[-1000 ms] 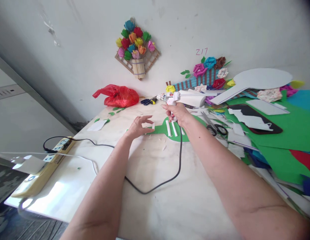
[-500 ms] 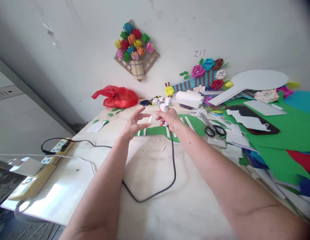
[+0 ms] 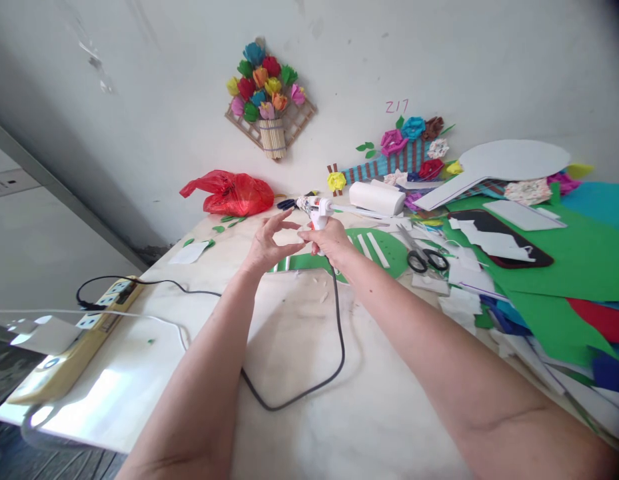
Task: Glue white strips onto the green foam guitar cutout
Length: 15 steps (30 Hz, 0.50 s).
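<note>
My right hand (image 3: 332, 241) is wrapped round a white hot glue gun (image 3: 319, 212), its patterned nozzle end pointing left and a white glue stick (image 3: 362, 211) trailing from its rear. Facing it, my left hand (image 3: 270, 243) is curled, thumb and fingertips pinching a small white strip that barely shows beside my right fingers. Beneath both hands lies a green cut-out shape (image 3: 396, 250) bearing several white strips (image 3: 378, 250), partly covered by the hands. From the gun's handle a black cord (image 3: 340, 327) loops over the table.
A yellow power strip (image 3: 72, 347) with a white plug (image 3: 49, 333) stands at left. A red plastic bag (image 3: 239, 193) sits by the wall. Scissors (image 3: 424, 257), a dark tablet-like slab (image 3: 534, 250) and coloured sheets (image 3: 549, 267) crowd the right side.
The glue gun has shifted slightly left and turned, its nozzle now pointing more to the left. My hands have come closer together, and the white strip shows less.
</note>
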Each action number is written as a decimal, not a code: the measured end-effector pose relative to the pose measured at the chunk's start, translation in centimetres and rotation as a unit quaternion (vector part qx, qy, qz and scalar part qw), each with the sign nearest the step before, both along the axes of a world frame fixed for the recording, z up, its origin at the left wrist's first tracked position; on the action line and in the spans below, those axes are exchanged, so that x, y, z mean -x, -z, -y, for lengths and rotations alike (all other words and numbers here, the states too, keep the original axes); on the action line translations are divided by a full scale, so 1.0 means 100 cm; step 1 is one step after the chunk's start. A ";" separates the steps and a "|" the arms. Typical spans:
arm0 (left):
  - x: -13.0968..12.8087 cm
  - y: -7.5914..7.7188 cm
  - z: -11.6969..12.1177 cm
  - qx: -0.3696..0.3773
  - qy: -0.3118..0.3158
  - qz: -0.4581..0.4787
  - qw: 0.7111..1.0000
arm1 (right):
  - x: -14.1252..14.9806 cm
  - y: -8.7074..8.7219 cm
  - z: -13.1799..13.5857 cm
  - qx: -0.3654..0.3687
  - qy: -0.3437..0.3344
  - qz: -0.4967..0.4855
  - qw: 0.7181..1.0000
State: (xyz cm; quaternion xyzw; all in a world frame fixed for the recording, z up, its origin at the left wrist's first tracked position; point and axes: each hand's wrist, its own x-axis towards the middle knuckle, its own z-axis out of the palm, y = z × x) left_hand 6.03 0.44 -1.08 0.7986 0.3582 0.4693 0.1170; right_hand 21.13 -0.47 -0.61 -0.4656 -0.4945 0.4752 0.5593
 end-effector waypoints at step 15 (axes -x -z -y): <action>0.003 0.006 -0.005 0.106 0.066 0.126 0.984 | 0.005 -0.006 0.002 0.005 0.004 -0.074 0.997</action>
